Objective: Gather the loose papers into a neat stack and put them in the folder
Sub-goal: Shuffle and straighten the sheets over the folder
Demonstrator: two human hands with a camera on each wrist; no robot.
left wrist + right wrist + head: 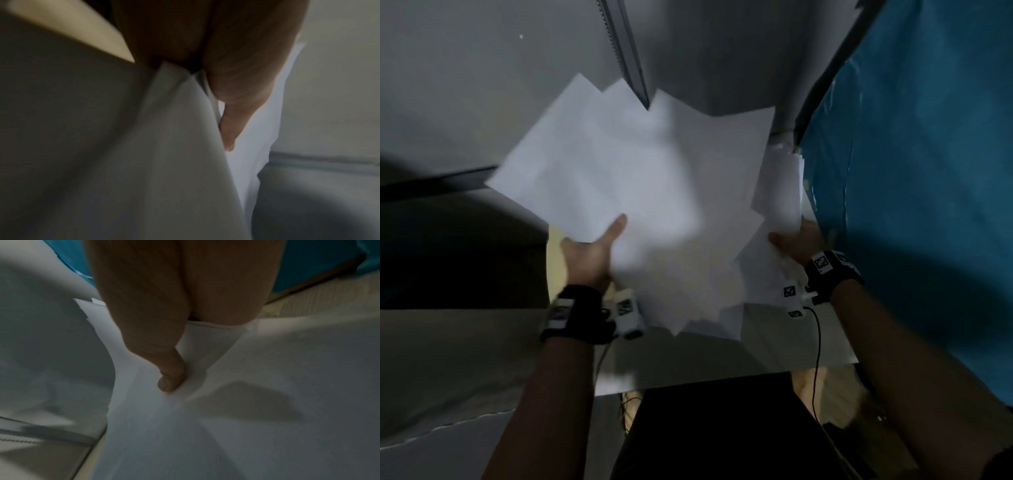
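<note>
The papers (640, 192) were up off the worktop (774, 356), a splayed white fan held at both near corners. The left hand (589, 255) gripped the left edge, thumb lying flat on top and the fingers hidden beneath; the left wrist view showed sheets wedged between thumb and palm. The right hand (796, 241) pinched the right edge the same way, its thumb (170, 378) pressed down on the top sheet. The corners stuck out at every angle, so nothing was squared yet. A tan sliver (556, 253) beside the left hand may have been the folder; I could not tell for certain.

The risk, as I judged it, lay in the loose middle: only the edges were gripped, so inner sheets could slide out and drop to the floor. Tapping the fan square too hard might also crumple corners or buckle the stack.
</note>
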